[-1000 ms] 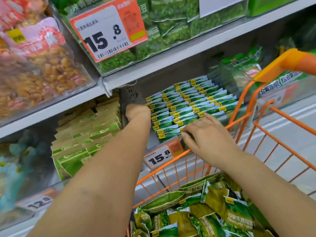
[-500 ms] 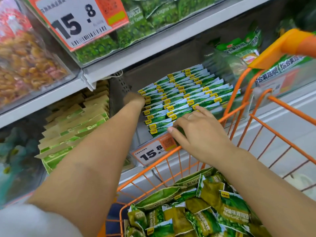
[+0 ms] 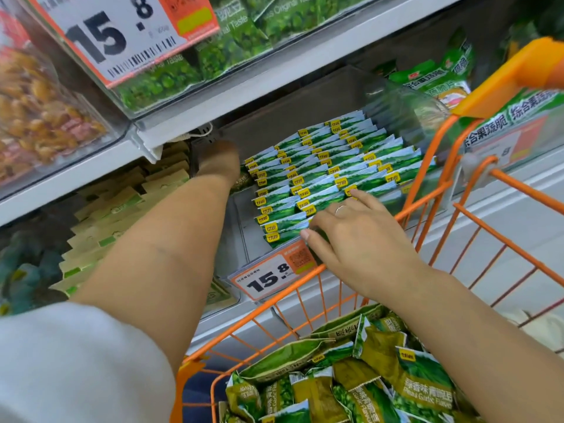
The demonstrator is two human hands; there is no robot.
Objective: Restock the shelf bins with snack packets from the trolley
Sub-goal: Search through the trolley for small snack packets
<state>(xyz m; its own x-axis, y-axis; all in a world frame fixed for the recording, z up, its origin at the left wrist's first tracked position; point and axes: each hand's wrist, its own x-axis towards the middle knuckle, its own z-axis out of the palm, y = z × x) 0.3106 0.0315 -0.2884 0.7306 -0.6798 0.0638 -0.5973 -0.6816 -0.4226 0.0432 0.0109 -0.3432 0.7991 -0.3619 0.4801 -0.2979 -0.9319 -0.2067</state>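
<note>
At the centre of the frame a clear plastic shelf bin holds rows of green snack packets standing on edge, each with a small yellow label at its top corner. The left hand reaches deep into the back left corner of this bin, touching the leftmost packets; it is in shadow and seen from behind, so I cannot tell whether its fingers are curled or straight. The right hand lies over the front rows of packets, fingers loosely spread and slightly bent, fingertips resting on the packet tops, a ring on one finger; it does not visibly pinch anything. On the bin's front hangs an orange-and-white price tag reading 15.8. Across the lower right of the frame stands the orange wire trolley, its basket holding a loose heap of olive-green pea packets. At upper left a larger price tag, also 15.8, fronts an upper bin of green packets. A bin at left centre holds tan and green packets.
</note>
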